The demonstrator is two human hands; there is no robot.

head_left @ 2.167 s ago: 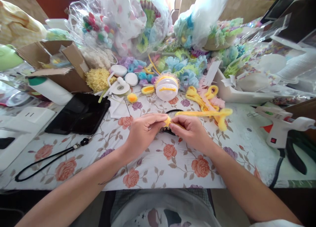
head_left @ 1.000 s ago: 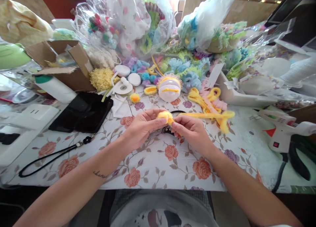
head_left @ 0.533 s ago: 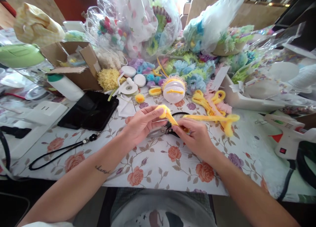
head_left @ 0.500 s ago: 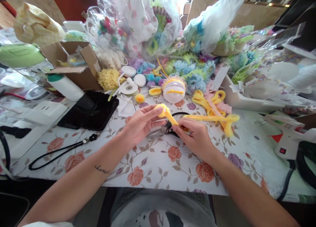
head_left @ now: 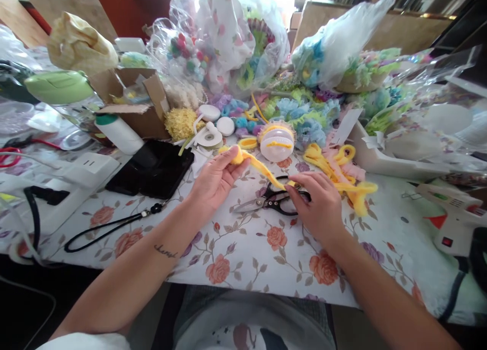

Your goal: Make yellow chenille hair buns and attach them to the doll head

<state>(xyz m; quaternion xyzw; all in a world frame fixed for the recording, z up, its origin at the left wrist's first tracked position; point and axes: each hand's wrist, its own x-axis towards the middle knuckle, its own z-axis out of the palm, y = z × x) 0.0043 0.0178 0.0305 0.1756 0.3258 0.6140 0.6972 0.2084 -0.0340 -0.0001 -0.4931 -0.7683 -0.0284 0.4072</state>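
My left hand [head_left: 218,180] pinches one end of a fuzzy yellow strip [head_left: 266,173], where it is bunched into a small bundle. The strip slants down to my right hand [head_left: 318,200], whose thumb and fingers are closed on it. Black-handled scissors [head_left: 274,202] lie on the flowered cloth beneath the strip, partly behind my right fingers, with their blades toward the left. More yellow strip [head_left: 361,194] comes out beyond my right hand. Behind the hands sits a round white object [head_left: 277,143] with a yellow strip across its front.
A black phone [head_left: 150,170] and a power strip [head_left: 81,180] lie to the left. At the right are a glue gun [head_left: 447,218] and a white tray [head_left: 375,154]. A cardboard box [head_left: 133,106], plastic bags and colourful trims fill the back.
My hands have moved farther apart, and a longer piece of yellow strip is stretched between them. More of the scissors shows. The whole view has shifted slightly.
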